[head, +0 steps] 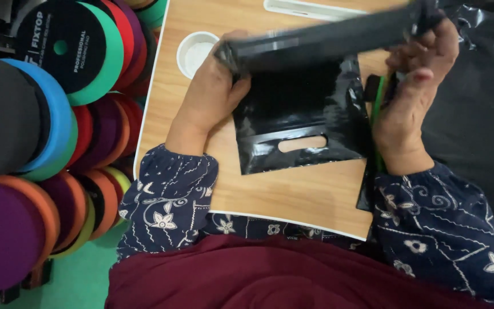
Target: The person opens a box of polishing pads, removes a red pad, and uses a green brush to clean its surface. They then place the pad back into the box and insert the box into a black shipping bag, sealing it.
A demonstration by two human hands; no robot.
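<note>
Left hand (210, 91) and right hand (413, 86) clench a black plastic bag (298, 120) above a wooden lap table (293, 194); stacked coloured foam pads (58, 114) crowd the left.

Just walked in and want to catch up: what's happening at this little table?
A person holds a long black bundle between both hands, left hand on one end, right hand on the other. Below it a black plastic bag lies on the wooden table, beside a small white dish.
</note>
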